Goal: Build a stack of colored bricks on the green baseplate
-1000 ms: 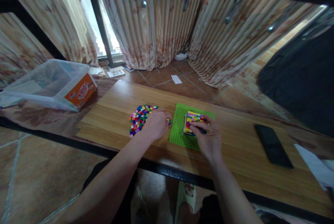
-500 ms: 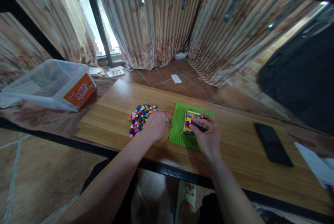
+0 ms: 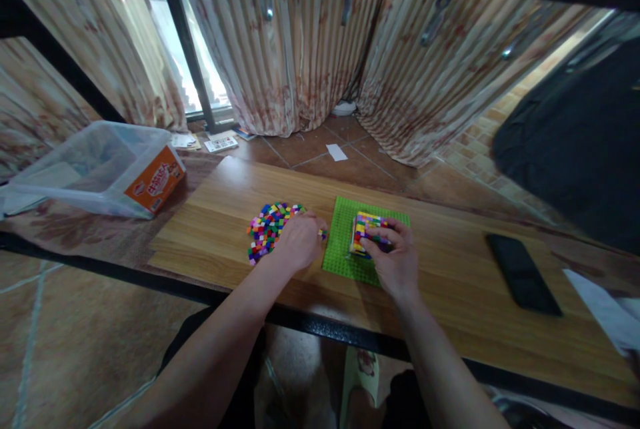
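A loose pile of small, many-coloured toy bricks (image 3: 267,226) lies on the wooden board. My left hand (image 3: 300,241) rests over the pile's right side, fingers curled down and closed; what they grip is hidden. On the green baseplate (image 3: 337,246) stands a low block built of coloured bricks (image 3: 361,229), yellow, red and purple among them. My right hand (image 3: 397,256) lies across the block's right part, thumb on the near side and fingers on the far side, closed on it. The hand covers the block's right end.
A black phone (image 3: 523,274) lies on the board to the right, with white paper (image 3: 595,306) beyond it. At the left stands a clear plastic bin (image 3: 100,182) with an orange label. Striped curtains (image 3: 320,49) hang behind.
The view has tilted slightly. Both hands stay nearly where they were, the left over the pile and the right on the brick block.
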The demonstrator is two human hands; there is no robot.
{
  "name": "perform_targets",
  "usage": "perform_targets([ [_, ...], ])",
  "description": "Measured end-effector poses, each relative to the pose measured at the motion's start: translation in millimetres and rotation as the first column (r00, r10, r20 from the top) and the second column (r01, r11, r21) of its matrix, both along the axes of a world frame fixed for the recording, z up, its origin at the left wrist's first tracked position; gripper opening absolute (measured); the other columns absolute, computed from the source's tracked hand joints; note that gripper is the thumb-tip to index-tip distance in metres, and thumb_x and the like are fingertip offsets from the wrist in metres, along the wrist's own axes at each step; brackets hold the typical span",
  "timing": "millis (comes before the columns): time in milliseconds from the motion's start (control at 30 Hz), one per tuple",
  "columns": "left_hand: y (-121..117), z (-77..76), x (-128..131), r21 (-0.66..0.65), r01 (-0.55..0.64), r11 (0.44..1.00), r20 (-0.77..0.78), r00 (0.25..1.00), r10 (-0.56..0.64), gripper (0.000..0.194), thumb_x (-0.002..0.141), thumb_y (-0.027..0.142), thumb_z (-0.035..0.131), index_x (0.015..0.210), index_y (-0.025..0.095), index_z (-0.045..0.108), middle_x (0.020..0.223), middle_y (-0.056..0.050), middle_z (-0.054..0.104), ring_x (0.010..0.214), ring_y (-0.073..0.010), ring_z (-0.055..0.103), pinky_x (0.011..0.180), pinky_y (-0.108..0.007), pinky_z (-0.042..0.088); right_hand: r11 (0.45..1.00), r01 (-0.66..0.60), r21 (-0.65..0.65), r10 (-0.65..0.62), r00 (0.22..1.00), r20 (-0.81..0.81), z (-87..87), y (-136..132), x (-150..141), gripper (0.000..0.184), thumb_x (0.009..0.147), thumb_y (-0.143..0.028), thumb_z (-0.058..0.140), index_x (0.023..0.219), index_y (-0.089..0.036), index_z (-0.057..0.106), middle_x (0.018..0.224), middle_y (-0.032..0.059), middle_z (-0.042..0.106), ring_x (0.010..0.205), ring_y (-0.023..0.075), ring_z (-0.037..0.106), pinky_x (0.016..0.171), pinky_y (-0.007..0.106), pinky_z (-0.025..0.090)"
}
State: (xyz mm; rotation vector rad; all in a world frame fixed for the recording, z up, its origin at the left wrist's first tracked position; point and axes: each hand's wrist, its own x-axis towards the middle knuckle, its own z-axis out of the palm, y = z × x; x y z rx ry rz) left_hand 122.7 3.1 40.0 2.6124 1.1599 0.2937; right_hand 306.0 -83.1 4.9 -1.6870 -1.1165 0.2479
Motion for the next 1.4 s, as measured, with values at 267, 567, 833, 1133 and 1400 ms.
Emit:
perform_targets([
  [267, 3, -3.8, -3, 0.029, 0.003, 1.0, 0.0, 1.0, -0.003, 0.015, 0.079, 0.014, 0.059, 0.086, 0.019, 0.071, 0.087, -0.007, 0.066, 0.09, -0.0214, 0.061, 0.093, -0.036, 0.046, 1.0, -0.021, -0.016, 0.021, 1.0, -0.007, 5.8, -3, 3, 0.022, 0.073, -0.038, 0.073, 0.088, -0.022, 0.076, 0.121, 0.0096, 0.057, 0.111, 0.0257, 0.058, 0.098, 0.05, 0.047],
  [567, -2, -0.6, 1, 0.044, 0.009, 0.999, -0.035, 0.999, -0.007, 0.016, 0.083, 0.02, 0.056, 0.084, 0.019, 0.073, 0.09, -0.007, 0.067, 0.089, -0.0216, 0.06, 0.09, -0.036, 0.046, 0.999, 0.047, -0.007, -0.047, 0.996, -0.072, 10.1, -3, 3, 0.019, 0.076, -0.035, 0.069, 0.086, -0.02, 0.074, 0.117, 0.011, 0.061, 0.106, 0.0244, 0.061, 0.091, 0.046, 0.051],
  [833, -4, 0.4, 3, 0.059, 0.025, 0.998, -0.067, 0.998, -0.021, 0.015, 0.083, 0.021, 0.056, 0.081, 0.019, 0.071, 0.09, -0.008, 0.067, 0.091, -0.0248, 0.059, 0.086, -0.039, 0.044, 0.999, 0.036, -0.018, -0.037, 0.997, -0.068, 5.3, -3, 6, 0.018, 0.076, -0.033, 0.068, 0.086, -0.02, 0.074, 0.119, 0.0108, 0.061, 0.108, 0.0251, 0.061, 0.09, 0.046, 0.05],
  [1133, -3, 2.7, -1, 0.011, 0.048, 0.999, -0.093, 0.995, -0.047, 0.016, 0.082, 0.022, 0.058, 0.09, 0.021, 0.073, 0.097, -0.008, 0.066, 0.099, -0.0263, 0.056, 0.087, -0.04, 0.042, 0.999, 0.038, -0.017, -0.039, 0.998, -0.046, 7.0, -3, 6, 0.017, 0.077, -0.033, 0.067, 0.086, -0.02, 0.074, 0.117, 0.0109, 0.062, 0.106, 0.0248, 0.061, 0.09, 0.046, 0.05],
  [1400, -3, -1.9, 1, 0.042, 0.062, 0.997, -0.084, 0.995, -0.058, 0.014, 0.084, 0.024, 0.058, 0.086, 0.02, 0.071, 0.098, -0.008, 0.065, 0.1, -0.0263, 0.055, 0.09, -0.042, 0.041, 0.999, 0.03, -0.013, -0.03, 0.999, -0.023, 8.1, -4, 5, 0.016, 0.078, -0.032, 0.066, 0.085, -0.019, 0.074, 0.117, 0.011, 0.062, 0.107, 0.0244, 0.06, 0.092, 0.045, 0.049],
])
